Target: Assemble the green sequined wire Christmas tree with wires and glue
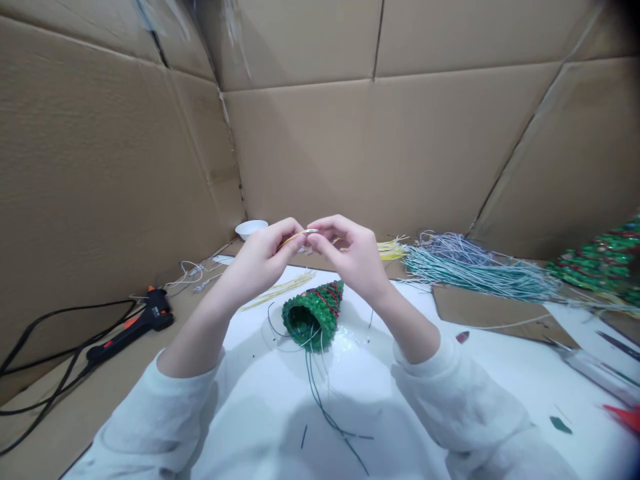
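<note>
Above the white work surface, my left hand (pixel 267 257) pinches a thin yellow strand (pixel 291 239). Opposite it, my right hand (pixel 350 250) has its fingertips closed on a small pale piece (pixel 312 231) at the strand's end; its exact shape is too small to tell. The two hands nearly meet at the fingertips. Below them a green beaded cone (pixel 327 308) with red strands lies on its side, its hollow opening facing me. Dark green wires (pixel 320 400) trail out of the opening toward me.
A black glue gun (pixel 145 323) with its cable lies at left. Behind my left hand stands a white bowl (pixel 251 229). Teal wire bundles (pixel 480 273) lie at back right, beside a larger green beaded piece (pixel 605 263). Tweezers (pixel 595 367) rest at far right.
</note>
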Demonstrator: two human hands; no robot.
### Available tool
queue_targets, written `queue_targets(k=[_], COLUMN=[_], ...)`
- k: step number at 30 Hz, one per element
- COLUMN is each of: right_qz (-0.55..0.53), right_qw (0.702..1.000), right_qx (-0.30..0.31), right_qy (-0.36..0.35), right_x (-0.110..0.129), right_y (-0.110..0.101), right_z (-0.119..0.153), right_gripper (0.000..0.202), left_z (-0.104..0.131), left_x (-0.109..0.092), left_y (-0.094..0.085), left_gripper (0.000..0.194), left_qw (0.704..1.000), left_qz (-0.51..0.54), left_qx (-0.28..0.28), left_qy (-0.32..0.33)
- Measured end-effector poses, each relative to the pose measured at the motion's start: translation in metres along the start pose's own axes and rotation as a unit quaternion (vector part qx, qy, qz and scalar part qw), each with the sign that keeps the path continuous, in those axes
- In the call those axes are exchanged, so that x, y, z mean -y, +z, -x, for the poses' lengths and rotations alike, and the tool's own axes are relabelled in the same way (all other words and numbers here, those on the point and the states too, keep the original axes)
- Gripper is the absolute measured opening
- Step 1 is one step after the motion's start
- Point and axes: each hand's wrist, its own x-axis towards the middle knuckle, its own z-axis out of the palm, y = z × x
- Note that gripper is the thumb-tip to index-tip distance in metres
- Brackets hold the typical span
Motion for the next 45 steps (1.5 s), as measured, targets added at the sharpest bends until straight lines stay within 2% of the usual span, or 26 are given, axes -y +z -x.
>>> queue_targets(k=[4, 8, 11, 19, 22, 25, 28, 32, 35, 45], right_qz=[-0.06, -0.078, -0.097, -0.186, -0.194, -0.185, -0.16, -0.09, -0.054, -0.12], right_qw=[0.998, 0.996, 0.994, 0.979, 0.976, 0.974, 0.981, 0.995, 0.999, 0.992], right_qx=[0.008, 0.039, 0.038, 0.014, 0.004, 0.02, 0.026, 0.0, -0.006, -0.002], right_qy=[0.024, 0.018, 0.032, 0.08, 0.098, 0.126, 0.108, 0.036, 0.0, 0.033], right_x=[0.004, 0.01, 0.012, 0.01, 0.008, 0.008, 0.01, 0.014, 0.015, 0.01], right_y=[-0.005, -0.008, -0.008, -0.009, -0.009, -0.01, -0.011, -0.011, -0.009, -0.007], right_z=[-0.003, -0.003, -0.003, -0.006, -0.006, -0.006, -0.006, -0.003, 0.0, -0.002], right_gripper=[0.011, 0.014, 0.014, 0.013, 0.019, 0.018, 0.011, 0.003, 0.006, 0.002], left_z=[0.002, 0.004, 0.006, 0.008, 0.009, 0.009, 0.009, 0.009, 0.009, 0.008], left_x=[-0.001, -0.003, -0.005, -0.009, -0.01, -0.01, -0.009, -0.008, -0.007, -0.006], left_y=[-0.006, -0.005, -0.002, 0.003, 0.002, 0.002, 0.001, 0.0, -0.001, -0.001], left_gripper=[0.027, 0.03, 0.026, 0.015, 0.012, 0.012, 0.012, 0.013, 0.015, 0.015], left_qw=[0.999, 0.999, 0.998, 0.996, 0.994, 0.992, 0.992, 0.993, 0.994, 0.997], left_qz=[0.004, -0.033, -0.045, -0.081, -0.09, -0.097, -0.09, -0.076, -0.067, -0.02], left_qx=[0.036, 0.031, 0.028, -0.042, -0.06, -0.071, -0.073, -0.078, -0.08, -0.071], left_qy=[0.014, 0.017, 0.015, 0.025, 0.031, 0.037, 0.043, 0.044, 0.038, 0.028])
